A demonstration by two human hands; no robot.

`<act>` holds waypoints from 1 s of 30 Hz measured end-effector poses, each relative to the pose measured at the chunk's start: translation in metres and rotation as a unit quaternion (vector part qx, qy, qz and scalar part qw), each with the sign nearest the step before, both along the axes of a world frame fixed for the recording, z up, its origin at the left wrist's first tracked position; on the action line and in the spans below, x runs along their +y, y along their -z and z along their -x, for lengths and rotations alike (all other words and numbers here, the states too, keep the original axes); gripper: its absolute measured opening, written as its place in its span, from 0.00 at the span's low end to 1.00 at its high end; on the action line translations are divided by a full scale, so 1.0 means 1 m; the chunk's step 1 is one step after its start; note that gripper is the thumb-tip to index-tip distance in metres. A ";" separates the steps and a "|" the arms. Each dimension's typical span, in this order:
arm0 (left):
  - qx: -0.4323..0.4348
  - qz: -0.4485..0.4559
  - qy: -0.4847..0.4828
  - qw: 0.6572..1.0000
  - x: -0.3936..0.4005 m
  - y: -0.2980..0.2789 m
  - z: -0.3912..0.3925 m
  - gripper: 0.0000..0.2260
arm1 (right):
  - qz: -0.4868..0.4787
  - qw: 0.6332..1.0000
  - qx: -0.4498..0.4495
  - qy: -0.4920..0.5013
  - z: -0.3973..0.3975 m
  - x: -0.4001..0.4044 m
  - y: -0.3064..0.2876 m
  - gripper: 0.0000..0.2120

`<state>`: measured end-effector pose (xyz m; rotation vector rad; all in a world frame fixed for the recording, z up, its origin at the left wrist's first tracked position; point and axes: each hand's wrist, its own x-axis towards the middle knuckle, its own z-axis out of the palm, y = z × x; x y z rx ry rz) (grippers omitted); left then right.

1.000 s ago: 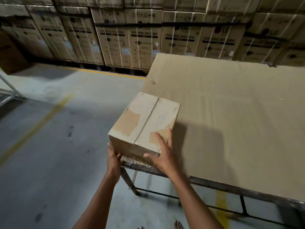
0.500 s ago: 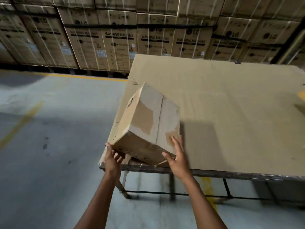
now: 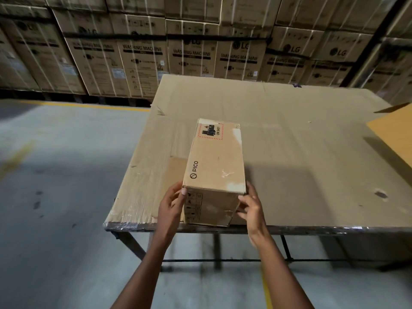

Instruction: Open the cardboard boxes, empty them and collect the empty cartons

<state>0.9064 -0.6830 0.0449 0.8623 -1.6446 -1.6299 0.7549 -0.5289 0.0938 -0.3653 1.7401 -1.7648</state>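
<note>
On the table (image 3: 312,152), the box (image 3: 215,166), tilted before, lies flat, each hand's grip clasping its near corners.

Dim warehouse here: a grey concrete floor (image 3: 55,197) with a yellow line (image 3: 89,106) along the far side. Stacked washing machine cartons (image 3: 142,59) form the back wall. A metal-framed table (image 3: 223,229), its top covered in a cardboard sheet (image 3: 301,134), stands in front.

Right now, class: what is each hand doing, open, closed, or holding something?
Left hand: holding the near left corner of the cardboard box, fingers curled round it.
Right hand: holding the box's near right corner.
</note>
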 end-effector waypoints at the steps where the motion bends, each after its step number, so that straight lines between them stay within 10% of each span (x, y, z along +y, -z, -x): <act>1: -0.003 0.000 0.005 1.000 0.003 0.002 0.002 0.26 | 0.003 1.000 -0.003 -0.005 0.002 0.001 -0.003 0.30; 7: -0.035 -0.012 0.069 0.997 0.019 0.007 0.006 0.28 | -0.011 0.999 -0.034 0.014 0.012 -0.003 -0.010 0.45; 11: -0.017 -0.004 0.062 0.998 0.027 0.004 0.013 0.29 | -0.037 0.999 -0.001 0.037 0.016 -0.007 -0.005 0.15; 18: -0.066 0.096 0.032 0.993 0.030 -0.011 0.019 0.31 | -0.021 0.989 -0.136 0.063 0.046 0.008 0.007 0.18; 23: -0.202 0.308 0.054 0.928 0.029 -0.019 0.038 0.29 | 0.004 0.955 -0.272 0.122 0.078 0.017 0.034 0.26; 30: -0.296 0.413 0.111 0.854 0.043 -0.021 0.076 0.28 | -0.128 0.946 -0.231 0.186 0.102 0.047 0.052 0.09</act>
